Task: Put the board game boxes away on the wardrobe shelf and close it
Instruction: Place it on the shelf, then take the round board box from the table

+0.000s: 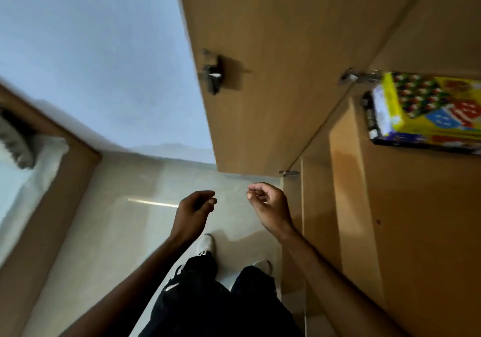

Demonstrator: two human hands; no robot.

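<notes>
There the wardrobe door (260,76) stood swung open, and the board game boxes (426,112) lay stacked on the wardrobe shelf (416,206) at the upper right. Both hands hung empty over the floor (145,222), well apart from the boxes: the left hand (194,210) and the right hand (270,204) each loosely curled, fingers half closed on nothing

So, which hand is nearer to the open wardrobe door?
The right hand, just below the bottom corner of the wardrobe door, near its lower hinge. The left hand hangs further left, over the floor. Neither touches it.
</notes>
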